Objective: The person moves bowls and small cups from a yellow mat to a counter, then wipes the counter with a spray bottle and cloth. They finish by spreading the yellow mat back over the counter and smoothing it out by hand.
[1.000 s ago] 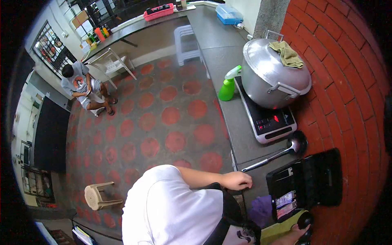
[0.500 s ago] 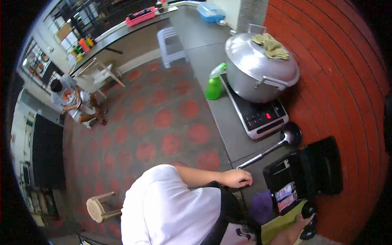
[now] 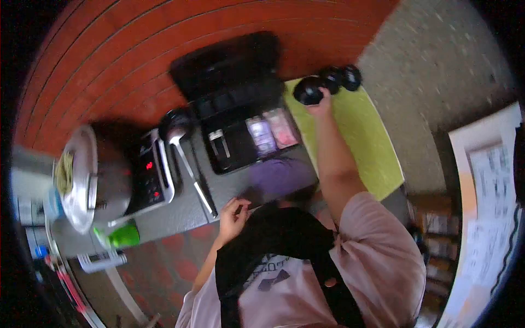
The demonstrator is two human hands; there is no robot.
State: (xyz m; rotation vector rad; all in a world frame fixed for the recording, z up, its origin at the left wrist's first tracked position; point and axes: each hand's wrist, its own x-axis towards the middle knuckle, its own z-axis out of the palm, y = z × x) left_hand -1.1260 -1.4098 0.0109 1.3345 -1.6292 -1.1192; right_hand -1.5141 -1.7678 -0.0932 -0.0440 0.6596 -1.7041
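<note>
My right hand (image 3: 321,101) reaches over a yellow-green mat or board (image 3: 361,139) at the back of the counter. Its fingers are on a rounded black bowl (image 3: 308,91), which looks blurred. Beside it stand more black bowl-like pieces (image 3: 342,78), touching or nearly so. Low by the counter's front edge, my left hand (image 3: 234,216) has loosely bent fingers set apart, with nothing visible in them. Between my arms lie a purple rounded thing (image 3: 279,176) and an open black cash box (image 3: 240,145) holding several banknotes (image 3: 270,131).
A steel ladle (image 3: 188,164) lies left of the box. Farther left, a large lidded aluminium pot (image 3: 82,180) sits on an induction cooker (image 3: 150,175) with lit red digits. A green spray bottle (image 3: 124,235) stands near the edge. Papers (image 3: 486,180) are at right; a brick wall (image 3: 219,24) rises behind.
My view has swung right, from the room and floor to the counter and wall. My right hand remains at the black bowls; my left hand remains near the counter edge.
</note>
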